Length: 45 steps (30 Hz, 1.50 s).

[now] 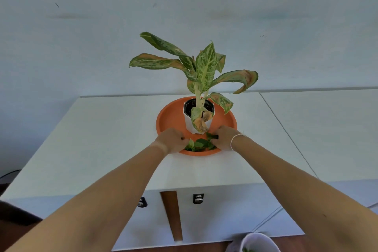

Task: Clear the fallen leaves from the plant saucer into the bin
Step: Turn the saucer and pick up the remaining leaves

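Observation:
An orange saucer (170, 116) sits on the white table and holds a white pot (189, 124) with a tall speckled plant (205, 67). Several small green fallen leaves (199, 145) lie bunched at the saucer's near rim. My left hand (170, 141) rests curled at the left side of the pile, fingers touching the leaves. At the right side my right hand (224, 137), with a thin bracelet on its wrist, pinches a dark leaf. A pale bin (258, 242) shows at the bottom edge, with some green inside.
The white table (102, 139) meets a second white table (327, 129) on the right, with a seam between them. A pale wall rises behind. Below the table's front edge are two dark knobs (198, 198) and a wooden gap.

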### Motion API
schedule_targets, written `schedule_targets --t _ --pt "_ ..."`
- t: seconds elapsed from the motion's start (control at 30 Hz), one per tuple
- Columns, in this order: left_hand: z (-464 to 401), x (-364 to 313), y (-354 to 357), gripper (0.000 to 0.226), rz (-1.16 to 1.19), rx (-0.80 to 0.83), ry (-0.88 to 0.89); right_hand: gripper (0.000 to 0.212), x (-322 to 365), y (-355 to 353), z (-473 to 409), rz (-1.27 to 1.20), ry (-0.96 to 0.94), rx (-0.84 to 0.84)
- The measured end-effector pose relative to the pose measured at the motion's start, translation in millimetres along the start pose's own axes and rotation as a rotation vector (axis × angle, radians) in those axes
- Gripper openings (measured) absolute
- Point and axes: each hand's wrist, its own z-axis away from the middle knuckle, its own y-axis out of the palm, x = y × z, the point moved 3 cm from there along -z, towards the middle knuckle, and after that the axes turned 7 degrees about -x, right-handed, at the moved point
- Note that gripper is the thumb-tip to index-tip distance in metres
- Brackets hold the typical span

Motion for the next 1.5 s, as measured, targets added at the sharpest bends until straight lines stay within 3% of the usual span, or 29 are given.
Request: schedule_targets --t 0.17,0.3,0.4,0.57,0.87,1.0,1.13,1.23,1.4,1.5 --pt "9 -19 6 0.034 0.023 0.064 0.065 0.033 21 4 10 -0.107 -0.101 0.048" --pt "6 -25 5 0.026 -0.024 0.091 0.136 0.044 27 3 11 -0.157 -0.123 0.065" --pt "3 -26 5 0.023 -0.039 0.058 0.128 0.05 30 -1 10 -0.135 -0.113 0.044" --pt "1 -24 9 0.025 -0.003 -0.039 0.109 0.027 34 8 -2 -0.002 -0.09 -0.036" --pt "1 -15 14 0.026 0.125 -0.127 0.054 0.033 39 11 4 -0.133 -0.016 -0.177" --pt "-3 -9 13 0.024 0.163 -0.139 0.046 0.033 36 11 3 -0.223 0.028 -0.151" --pt "-5 -5 3 0.022 0.279 -0.17 -0.03 0.014 19 8 -5 -0.546 0.201 -0.1" --pt "-6 -1 -4 0.02 0.399 -0.175 -0.117 0.008 7 7 -5 -1.011 0.362 -0.094" --pt "-6 4 -7 0.024 0.975 -0.097 -0.315 0.038 3 7 -3 -1.661 0.525 -0.017" --pt "-3 -1 -6 0.02 1.305 -0.01 -0.384 0.028 5 4 3 -1.878 0.54 0.057"
